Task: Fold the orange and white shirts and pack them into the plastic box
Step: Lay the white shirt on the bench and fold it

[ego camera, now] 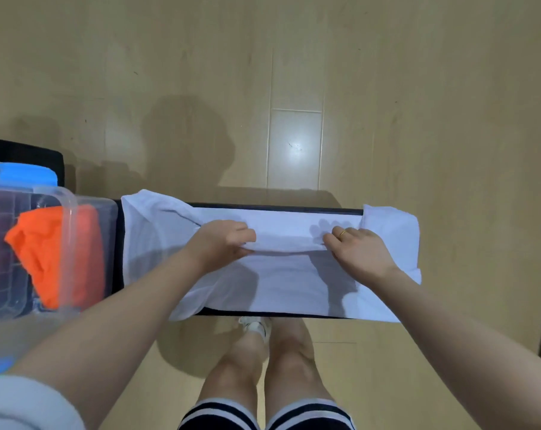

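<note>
Pinching a raised fold of the thin white cotton shirt [272,274], the left hand [222,242] and the right hand [357,248] are working side by side, each closed with thumb underneath and fingers curled over the ridge of cloth; a gold ring is showing on the right hand. Both forearms are reaching forward and slightly inward, wrists low and nearly level with the fabric. The shirt is lying spread across a narrow black table [119,243], its ends drooping over the left and right edges, so it looks light, limp and prone to sliding; holding it along the fold line near both ends should keep the crease straight. To the left, touching the table's end, the clear plastic storage box [69,209] is already holding the bright orange shirt [42,252], bunched loosely rather than lying flat.
</note>
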